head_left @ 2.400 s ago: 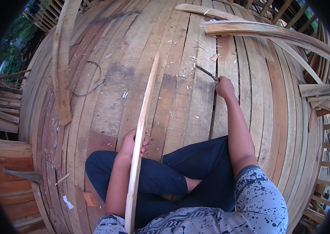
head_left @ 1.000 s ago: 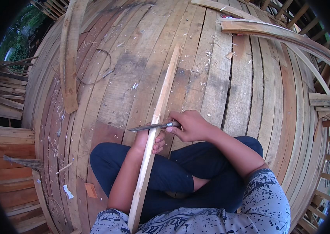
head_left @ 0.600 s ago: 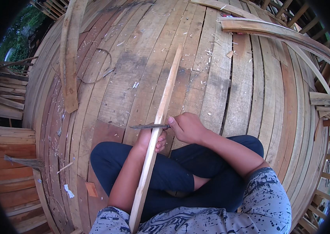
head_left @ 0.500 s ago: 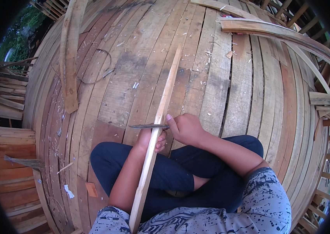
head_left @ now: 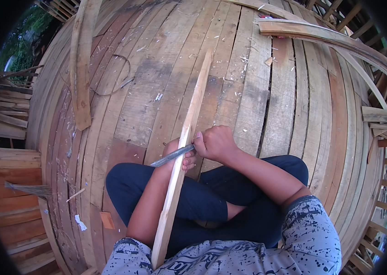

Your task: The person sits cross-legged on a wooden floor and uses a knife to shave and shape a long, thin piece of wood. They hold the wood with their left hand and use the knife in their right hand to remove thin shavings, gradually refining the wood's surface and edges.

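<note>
A long, pale wooden stick (head_left: 196, 103) slants from my lap up and away over the floor, its far end tapered. My left hand (head_left: 174, 149) is wrapped round it from below near its middle, fingers curling up on the right side. My right hand (head_left: 215, 144) is closed in a fist just right of the stick, gripping a knife (head_left: 174, 155) whose handle is hidden inside the fist. The dark blade crosses over the stick and my left hand, its tip pointing left and toward me, its flat side turned up.
Plank flooring (head_left: 152, 82) carries scattered wood shavings. A long board (head_left: 81, 68) lies at the far left, and curved boards (head_left: 312, 35) at the far right. A twig broom (head_left: 28, 188), a white scrap (head_left: 80, 223) and a small wood block (head_left: 107, 220) are at the left.
The knife blade has turned from nearly level to slanting down left, showing more of its flat side. My right fist has shifted slightly up and left; the stick has barely moved.
</note>
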